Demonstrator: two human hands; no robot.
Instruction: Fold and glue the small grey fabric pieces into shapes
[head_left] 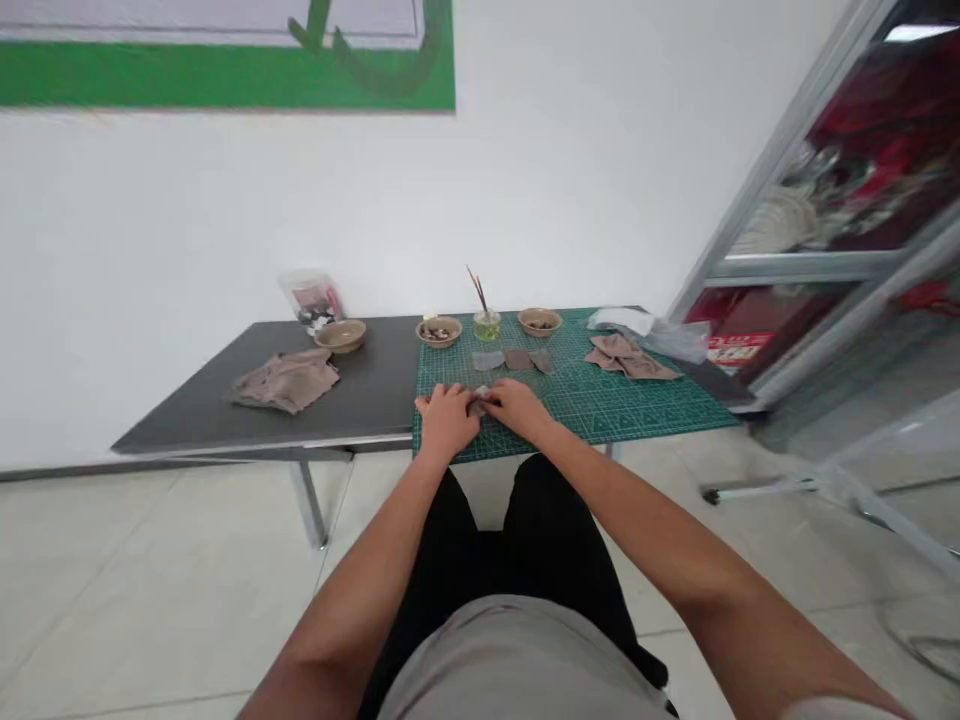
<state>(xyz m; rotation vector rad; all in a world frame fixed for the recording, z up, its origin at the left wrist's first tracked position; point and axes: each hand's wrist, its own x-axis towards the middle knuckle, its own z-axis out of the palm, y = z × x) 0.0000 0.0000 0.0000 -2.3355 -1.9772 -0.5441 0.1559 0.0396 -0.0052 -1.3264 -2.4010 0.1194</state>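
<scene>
Both of my hands meet over the near edge of a green cutting mat (600, 400). Between them is a small greyish piece of cloth (481, 396), mostly covered by fingers. My left hand (448, 420) lies over its left side, the fingertips bent down onto it. From the right, my right hand (517, 408) pinches the piece between thumb and fingers. Just beyond lie a pale grey swatch (488, 361), a brown swatch (517, 359) and a darker grey swatch (541, 361), side by side in a row.
Behind the swatches stand a bowl of small bits (439, 332), a jar (487, 324) with thin brushes, and another bowl (540, 321). Brown cloths (285, 380) lie left, near a bowl (341, 336) and a clear tub (311, 300). More brown cloth (630, 356) and plastic bags (675, 338) lie right.
</scene>
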